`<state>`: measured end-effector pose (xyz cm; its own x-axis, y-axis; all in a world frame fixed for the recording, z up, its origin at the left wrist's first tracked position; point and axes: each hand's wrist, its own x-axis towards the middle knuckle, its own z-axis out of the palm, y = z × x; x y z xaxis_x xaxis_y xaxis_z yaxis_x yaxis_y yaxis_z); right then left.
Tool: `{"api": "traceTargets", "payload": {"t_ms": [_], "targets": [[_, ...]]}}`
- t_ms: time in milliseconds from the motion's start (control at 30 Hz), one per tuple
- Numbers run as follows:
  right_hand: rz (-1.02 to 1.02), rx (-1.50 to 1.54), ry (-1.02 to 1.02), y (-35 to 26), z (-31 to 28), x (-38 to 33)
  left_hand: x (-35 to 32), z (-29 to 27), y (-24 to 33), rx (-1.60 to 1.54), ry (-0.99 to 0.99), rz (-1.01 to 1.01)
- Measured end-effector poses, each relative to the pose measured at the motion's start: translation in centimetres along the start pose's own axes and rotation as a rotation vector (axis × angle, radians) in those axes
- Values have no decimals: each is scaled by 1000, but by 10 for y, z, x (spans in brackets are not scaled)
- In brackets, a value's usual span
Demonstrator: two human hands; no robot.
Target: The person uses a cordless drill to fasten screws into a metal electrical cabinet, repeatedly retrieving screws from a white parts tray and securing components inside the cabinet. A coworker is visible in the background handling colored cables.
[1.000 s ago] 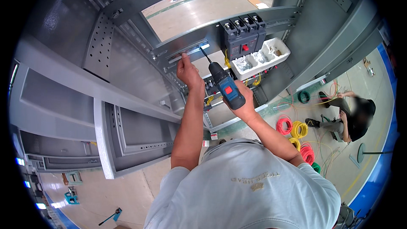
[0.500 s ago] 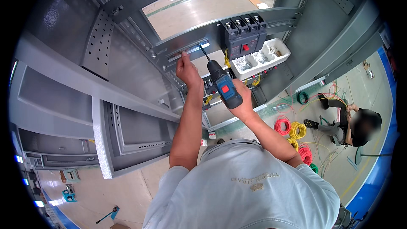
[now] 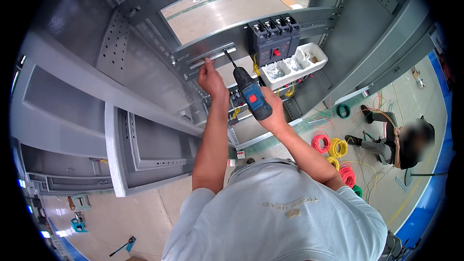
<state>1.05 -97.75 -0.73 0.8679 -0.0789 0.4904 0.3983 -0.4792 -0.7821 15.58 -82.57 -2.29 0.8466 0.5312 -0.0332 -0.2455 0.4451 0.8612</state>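
Observation:
My right hand (image 3: 274,112) is wrapped round the grip of a blue-and-black cordless drill (image 3: 252,95) with a red patch. Its long thin bit (image 3: 230,59) points up and away, with the tip at the right part of a silver mounting rail (image 3: 223,52). That rail lies along a grey crossbar inside a metal cabinet. My left hand (image 3: 211,80) is closed, its fingertips pinched against the rail's lower edge left of the bit. Whether the tip sits on a screw is too small to tell.
Right of the drill, a dark circuit breaker (image 3: 275,41) is mounted above a white foam tray (image 3: 295,67) of small hardware. A grey cabinet frame post (image 3: 116,150) stands at the left. Coils of red wire (image 3: 320,143) and yellow wire (image 3: 338,148) lie near a seated co-worker (image 3: 403,140).
The drill and my right hand have shifted slightly left in the picture, as has the cabinet. The bluish glint on the rail's right end has faded. My left hand stays at the rail.

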Motion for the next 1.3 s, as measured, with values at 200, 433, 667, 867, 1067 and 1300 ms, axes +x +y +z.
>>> {"api": "traceTargets", "payload": {"t_ms": [200, 433, 667, 867, 1067, 1300], "targets": [[-31, 17, 19, 8, 2, -1, 0, 1, 1, -4, -20, 14], [-31, 55, -19, 2, -3, -1, -3, 5, 7, -72, -3, -65], [6, 29, -34, -2, -5, 0, -6, 7, 13, -122, -10, -132], [-52, -25, -19, -2, 0, 0, -5, 5, 13, -145, -19, -126], [-96, 32, 180, -9, 13, -1, -4, 6, 13, -138, -6, -124], [-49, 105, 152, 0, 21, -6, -5, 5, 14, -116, -10, -145]]}}
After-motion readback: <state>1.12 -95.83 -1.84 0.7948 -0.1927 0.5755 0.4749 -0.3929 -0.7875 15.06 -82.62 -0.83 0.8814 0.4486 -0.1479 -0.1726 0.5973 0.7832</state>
